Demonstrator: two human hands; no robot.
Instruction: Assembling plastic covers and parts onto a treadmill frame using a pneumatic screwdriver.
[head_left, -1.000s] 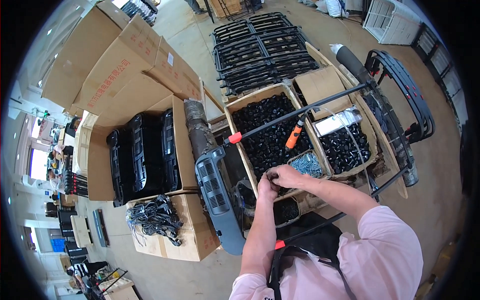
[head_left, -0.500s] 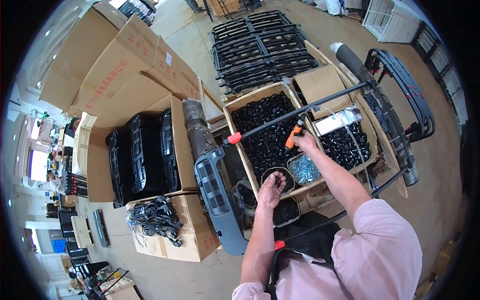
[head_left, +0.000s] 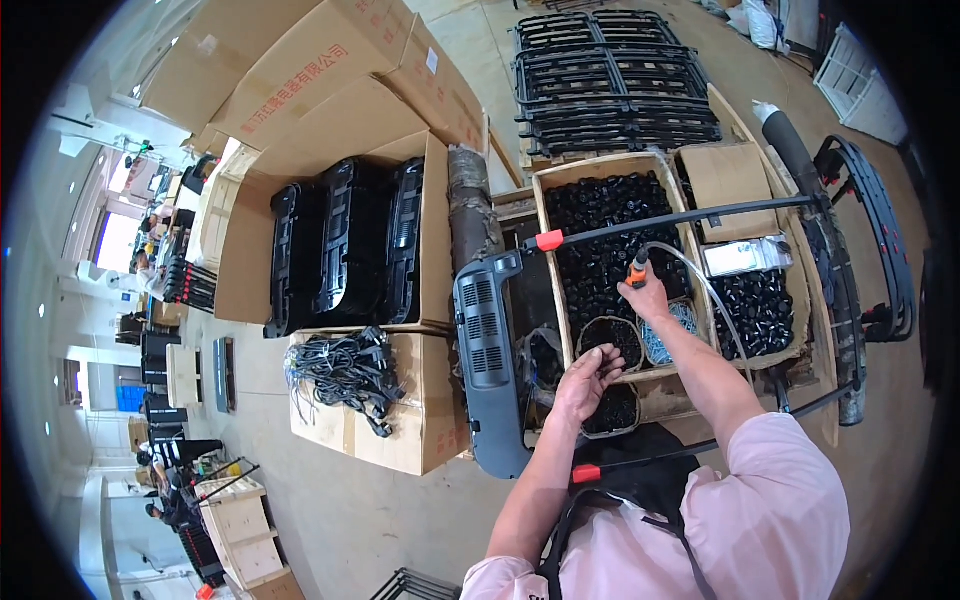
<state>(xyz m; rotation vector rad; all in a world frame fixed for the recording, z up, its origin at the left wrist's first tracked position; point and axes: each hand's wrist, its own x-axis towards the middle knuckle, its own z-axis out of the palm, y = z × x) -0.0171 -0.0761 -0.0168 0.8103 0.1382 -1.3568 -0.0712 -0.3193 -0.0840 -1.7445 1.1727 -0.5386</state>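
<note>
My right hand (head_left: pixel 648 296) grips an orange power screwdriver (head_left: pixel 637 274), its black tip pointing up and away, over a wooden bin of black plastic knobs (head_left: pixel 610 225). My left hand (head_left: pixel 588 382) is curled with fingertips together at the near edge of a small tub of dark screws (head_left: pixel 612 336). Whatever those fingers may hold is too small to make out. Beside that tub lies a tub of silvery-blue screws (head_left: pixel 672 335), partly behind my right forearm. A dark tube frame (head_left: pixel 680 217) with red clips and a grey vented panel (head_left: pixel 488 340) spans the bins.
A pale hose (head_left: pixel 722 300) curves beside my right forearm. Left of the panel stand a tall carton (head_left: pixel 437 200) of black moulded parts and a lower carton (head_left: pixel 435 410) topped with bundled cables (head_left: pixel 345 375). Stacked black racks (head_left: pixel 615 85) are beyond the bins.
The view has swung left, shifting the scene rightward. My left hand has drawn back from over the screw tub to its near edge. The screwdriver has tilted and now appears foreshortened.
</note>
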